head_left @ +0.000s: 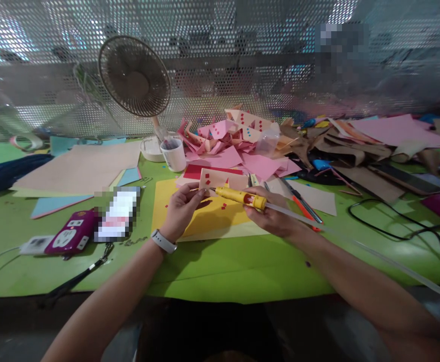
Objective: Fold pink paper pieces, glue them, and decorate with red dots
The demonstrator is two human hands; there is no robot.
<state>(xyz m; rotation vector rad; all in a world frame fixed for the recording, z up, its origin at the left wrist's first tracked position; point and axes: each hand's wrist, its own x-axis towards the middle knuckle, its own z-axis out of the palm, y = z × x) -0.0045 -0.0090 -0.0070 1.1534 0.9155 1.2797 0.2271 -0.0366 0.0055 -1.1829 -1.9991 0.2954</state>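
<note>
My right hand (pixel 267 213) is closed around a yellow hot glue gun (pixel 238 197), with a long clear glue stick (pixel 340 231) running out of its back towards the lower right. The gun's tip points left, right at the fingertips of my left hand (pixel 184 208). Those fingers are pinched together, and what is between them is too small to make out. Just behind the tip is a pale paper piece with red diamonds (pixel 220 177); whether my left fingers touch it, I cannot tell. Beneath both hands lies a yellow sheet (pixel 163 211) with small red diamond pieces (pixel 224 206) on it.
A fan (pixel 135 75) and a white cup (pixel 174 155) stand behind. Decorated paper pieces (pixel 220 130) are heaped at the back. Paper sheets (pixel 80 163), a phone (pixel 118 213) and a purple power strip (pixel 73 231) lie left; an orange cutter (pixel 303 206) and black cable (pixel 389 231) right.
</note>
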